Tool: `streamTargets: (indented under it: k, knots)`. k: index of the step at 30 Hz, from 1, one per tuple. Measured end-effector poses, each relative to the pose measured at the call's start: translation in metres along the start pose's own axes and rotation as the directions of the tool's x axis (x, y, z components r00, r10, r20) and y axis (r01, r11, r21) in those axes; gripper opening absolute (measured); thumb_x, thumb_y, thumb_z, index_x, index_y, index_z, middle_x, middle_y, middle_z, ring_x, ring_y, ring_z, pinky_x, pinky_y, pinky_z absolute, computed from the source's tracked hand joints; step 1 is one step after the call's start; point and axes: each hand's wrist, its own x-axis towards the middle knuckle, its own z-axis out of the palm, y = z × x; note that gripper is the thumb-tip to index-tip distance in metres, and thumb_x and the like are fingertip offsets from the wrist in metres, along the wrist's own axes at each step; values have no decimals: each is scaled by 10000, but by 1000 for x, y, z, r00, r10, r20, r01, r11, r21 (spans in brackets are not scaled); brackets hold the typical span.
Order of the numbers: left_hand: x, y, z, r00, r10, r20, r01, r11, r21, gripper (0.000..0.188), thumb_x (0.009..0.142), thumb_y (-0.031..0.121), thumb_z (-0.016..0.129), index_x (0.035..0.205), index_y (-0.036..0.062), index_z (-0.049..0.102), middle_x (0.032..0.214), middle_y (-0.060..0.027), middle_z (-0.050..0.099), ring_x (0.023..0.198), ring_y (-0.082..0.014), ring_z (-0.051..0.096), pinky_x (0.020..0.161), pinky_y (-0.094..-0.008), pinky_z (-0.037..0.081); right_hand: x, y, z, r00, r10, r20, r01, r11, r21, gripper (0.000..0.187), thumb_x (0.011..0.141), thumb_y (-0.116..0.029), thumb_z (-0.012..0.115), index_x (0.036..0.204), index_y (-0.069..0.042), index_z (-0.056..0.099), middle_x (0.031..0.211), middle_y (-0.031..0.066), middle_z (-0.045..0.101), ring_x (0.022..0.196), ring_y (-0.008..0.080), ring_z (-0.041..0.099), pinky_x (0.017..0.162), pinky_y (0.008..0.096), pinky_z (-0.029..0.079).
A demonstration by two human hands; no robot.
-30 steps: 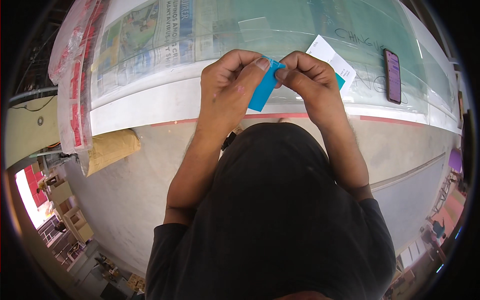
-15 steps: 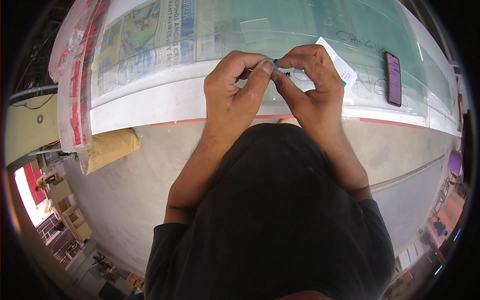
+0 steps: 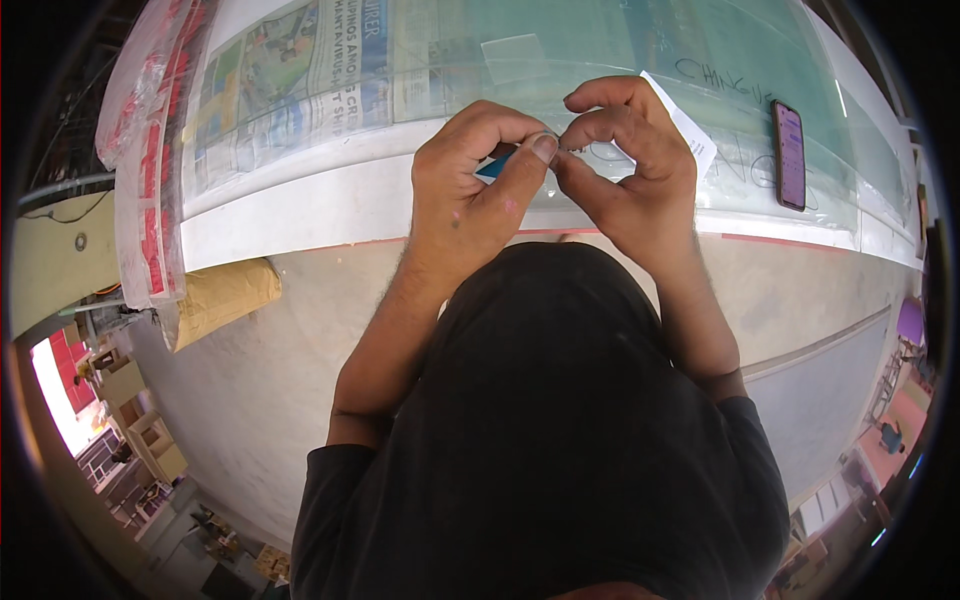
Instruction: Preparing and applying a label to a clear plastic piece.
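Note:
Above the near edge of the table, my two hands meet at the fingertips. My left hand (image 3: 462, 185) is closed, thumb against fingers, on a small flat blue piece (image 3: 492, 168) that shows in the gap behind the thumb; most of it is hidden. Thumb and index finger of my right hand (image 3: 640, 165) are pinched together right against the left thumb tip. Whatever lies in that pinch is too small to make out. The other right fingers curl up and away. A white card (image 3: 692, 130) lies partly behind my right hand.
On the table, a smartphone (image 3: 789, 155) with a lit screen lies to the right. Newspaper (image 3: 350, 85) shows under clear sheeting on the left, beside a green surface (image 3: 600, 60) with handwriting. Red-and-clear plastic wrap (image 3: 155, 170) hangs over the left edge, above a brown paper package (image 3: 228, 302).
The blue piece, seen at the fingertips before, now shows behind my left thumb. My right hand has shifted slightly right, its upper fingers lifted and more spread.

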Motion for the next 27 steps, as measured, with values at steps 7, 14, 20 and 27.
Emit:
streamTargets:
  k: [7, 14, 20, 27]
  knots:
    - [2, 4, -2, 994, 17, 111, -19, 1000, 21, 35, 886, 30, 650, 880, -5, 644, 841, -69, 633, 765, -119, 597, 685, -258, 470, 5, 8, -7, 994, 64, 89, -79, 980, 182, 157, 683, 70, 697, 763, -45, 626, 1047, 72, 627, 962, 164, 617, 855, 292, 464]
    - [0, 3, 5, 993, -8, 118, 6, 1000, 17, 51, 897, 38, 640, 882, -11, 644, 832, -68, 636, 753, -115, 599, 680, -251, 460, 4, 22, -8, 985, 62, 160, -115, 929, 352, 177, 674, 106, 653, 730, -56, 607, 1128, 79, 638, 1031, 157, 597, 931, 333, 431]
    - [-2, 12, 12, 976, -209, 65, 218, 957, -190, 72, 883, 60, 641, 835, 9, 628, 729, -23, 625, 657, -71, 538, 597, -241, 419, 3, 32, -9, 974, 41, 221, -159, 819, 551, 209, 670, 137, 632, 734, -60, 612, 1211, 127, 620, 1080, 176, 589, 919, 333, 453]
    - [-4, 12, 13, 946, -311, 90, 324, 908, -267, 94, 916, 88, 644, 864, 12, 632, 693, 23, 592, 618, -14, 441, 538, -202, 342, 1, 37, -6, 967, 29, 254, -200, 703, 683, 188, 728, 61, 749, 775, -80, 634, 1250, 129, 613, 1134, 198, 579, 981, 343, 418]
